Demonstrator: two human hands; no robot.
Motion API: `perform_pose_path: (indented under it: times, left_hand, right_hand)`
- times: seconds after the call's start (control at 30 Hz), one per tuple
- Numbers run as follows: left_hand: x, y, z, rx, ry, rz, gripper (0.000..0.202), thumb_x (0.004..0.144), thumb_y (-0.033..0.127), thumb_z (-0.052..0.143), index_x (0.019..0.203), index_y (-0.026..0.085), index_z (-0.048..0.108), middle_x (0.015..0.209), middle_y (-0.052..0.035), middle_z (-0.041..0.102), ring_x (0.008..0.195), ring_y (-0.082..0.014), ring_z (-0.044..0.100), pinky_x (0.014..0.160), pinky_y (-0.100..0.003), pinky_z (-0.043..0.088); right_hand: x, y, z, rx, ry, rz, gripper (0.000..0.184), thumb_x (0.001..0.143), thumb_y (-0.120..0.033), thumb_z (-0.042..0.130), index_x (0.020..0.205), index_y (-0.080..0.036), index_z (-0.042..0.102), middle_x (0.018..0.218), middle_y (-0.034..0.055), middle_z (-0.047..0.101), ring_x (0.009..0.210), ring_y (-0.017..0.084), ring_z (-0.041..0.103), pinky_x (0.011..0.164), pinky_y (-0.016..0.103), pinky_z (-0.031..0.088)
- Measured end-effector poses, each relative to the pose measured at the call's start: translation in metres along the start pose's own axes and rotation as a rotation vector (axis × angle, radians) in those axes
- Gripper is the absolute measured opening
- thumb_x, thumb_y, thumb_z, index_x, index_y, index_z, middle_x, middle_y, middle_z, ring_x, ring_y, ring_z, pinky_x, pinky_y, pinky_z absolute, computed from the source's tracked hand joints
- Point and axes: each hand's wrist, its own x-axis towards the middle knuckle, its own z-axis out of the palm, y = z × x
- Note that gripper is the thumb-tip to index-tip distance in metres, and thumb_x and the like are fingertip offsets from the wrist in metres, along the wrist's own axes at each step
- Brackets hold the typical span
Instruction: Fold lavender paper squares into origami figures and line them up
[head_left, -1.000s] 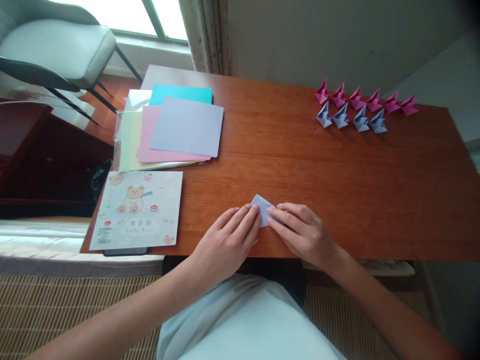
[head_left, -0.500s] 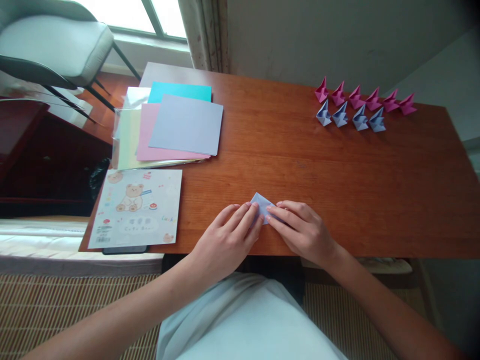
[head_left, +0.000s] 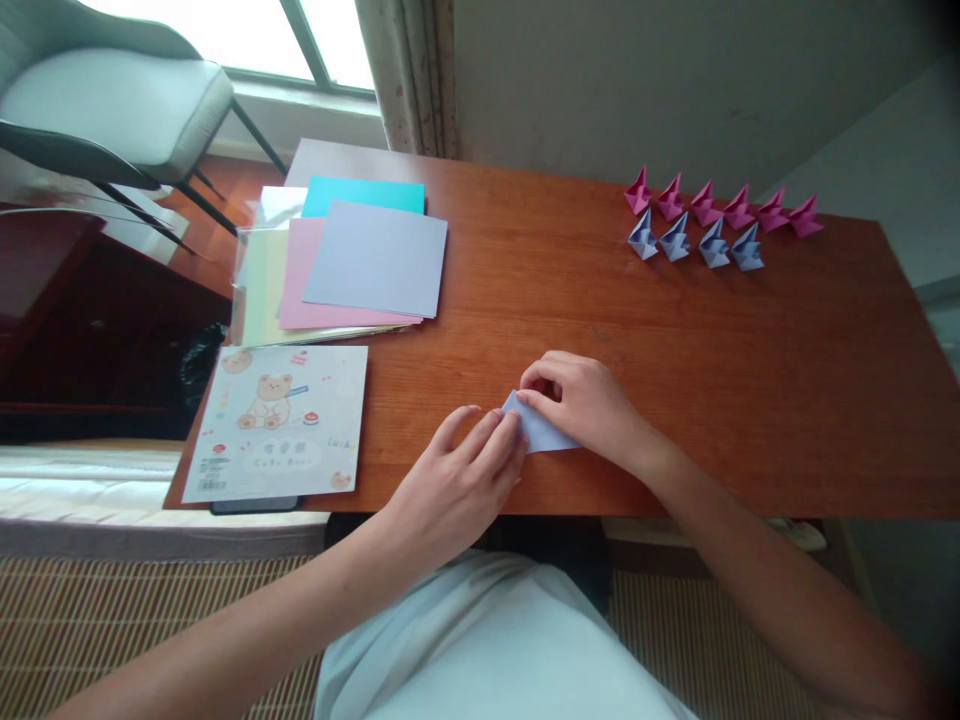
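A small folded piece of lavender paper (head_left: pixel 541 432) lies near the front edge of the wooden table (head_left: pixel 675 340). My left hand (head_left: pixel 457 478) rests on its left edge with the fingers stretched flat, pressing it down. My right hand (head_left: pixel 585 400) is curled over the far tip of the paper, pinching it between thumb and fingers.
A stack of coloured paper sheets (head_left: pixel 352 260) lies at the back left, with a bear-printed paper pack (head_left: pixel 277 420) in front of it. Several pink folded figures (head_left: pixel 720 205) and several lavender ones (head_left: pixel 694 243) stand in rows at the back right. A chair (head_left: pixel 112 100) stands beyond the table's left end.
My right hand moved from lying flat on the paper's right side up to its far tip and curled into a pinch. My left hand stayed in place.
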Motion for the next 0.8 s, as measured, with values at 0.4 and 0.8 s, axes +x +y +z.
perform_pose_path:
  times: [0.4, 0.8]
  left_hand:
    - [0.0, 0.0, -0.004, -0.038, -0.064, -0.012, 0.04, 0.103, 0.033, 0.049, 0.138, 0.018, 0.059, 0.151, -0.0065, 0.054, 0.132, -0.0282, 0.051, 0.111, -0.05, 0.041]
    - [0.0, 0.004, -0.002, -0.03, -0.064, 0.009, 0.041, 0.102, 0.022, 0.048, 0.141, 0.012, 0.056, 0.15, -0.0122, 0.054, 0.134, -0.0305, 0.052, 0.111, -0.051, 0.041]
  right_hand:
    - [0.005, 0.002, -0.002, 0.003, -0.08, 0.03, 0.01, 0.088, -0.025, 0.069, 0.079, -0.022, 0.07, 0.081, -0.0006, 0.066, 0.073, 0.014, 0.059, 0.069, 0.028, 0.042]
    - [-0.005, 0.004, 0.002, -0.033, -0.009, -0.081, 0.008, 0.091, -0.022, 0.065, 0.083, -0.022, 0.066, 0.086, 0.0016, 0.066, 0.08, 0.017, 0.061, 0.073, 0.031, 0.047]
